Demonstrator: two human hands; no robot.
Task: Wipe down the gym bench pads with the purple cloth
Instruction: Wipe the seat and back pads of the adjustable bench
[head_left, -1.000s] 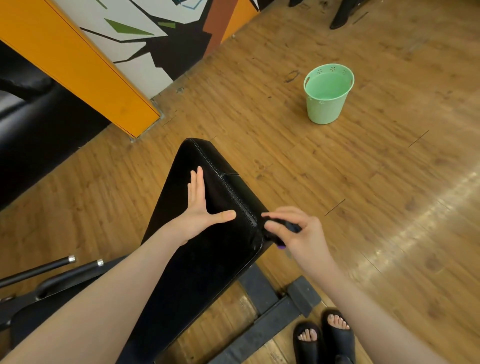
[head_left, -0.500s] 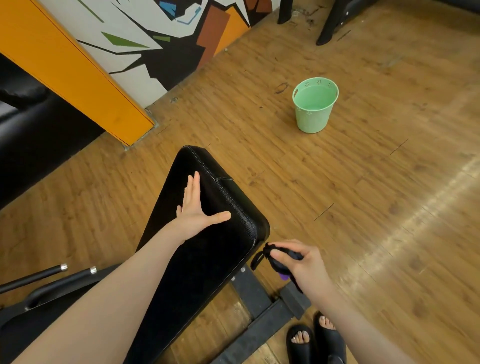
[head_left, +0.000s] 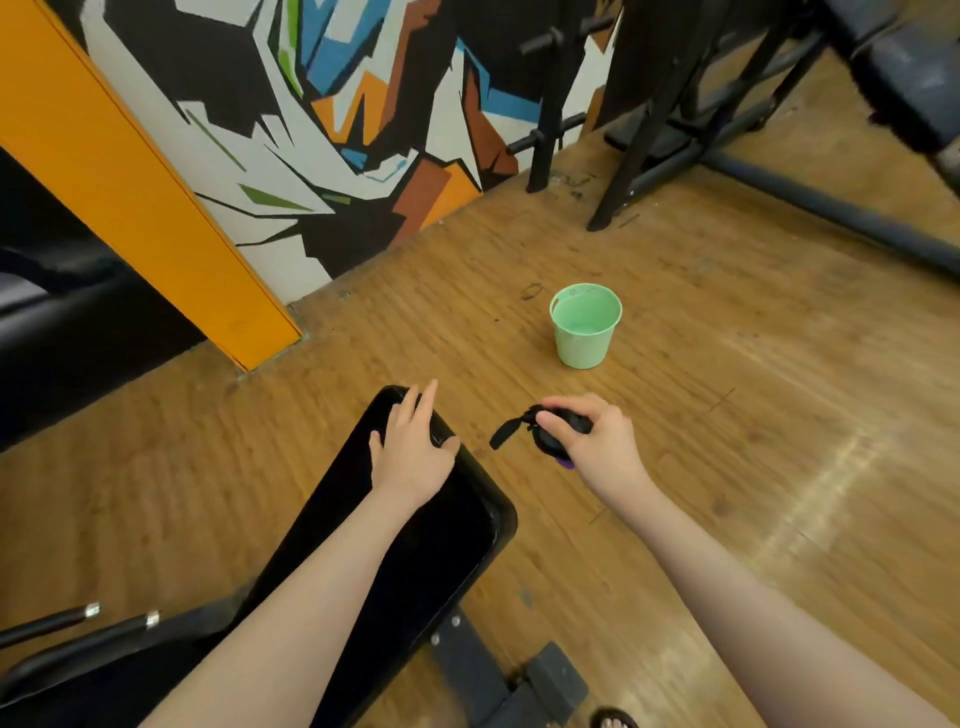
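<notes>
Fingers of our right hand were curled round the bunched purple cloth, held off the pad; our left hand lay flat, fingers together, on the bench pad. We judged spreading the cloth wiser before wiping beside those fingertips.

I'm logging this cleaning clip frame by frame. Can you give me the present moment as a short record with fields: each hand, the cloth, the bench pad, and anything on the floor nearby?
left hand: left hand rests flat, fingers straight, on the far end of the bench pad
right hand: right hand holds the bunched cloth in a curled grip
cloth: looks mostly dark, a purple bit shows below the fingers; held over the floor, off the pad
bench pad: black, glossy, on a dark frame
floor: green bucket stands upright on the wooden floor, beyond the right hand
</notes>
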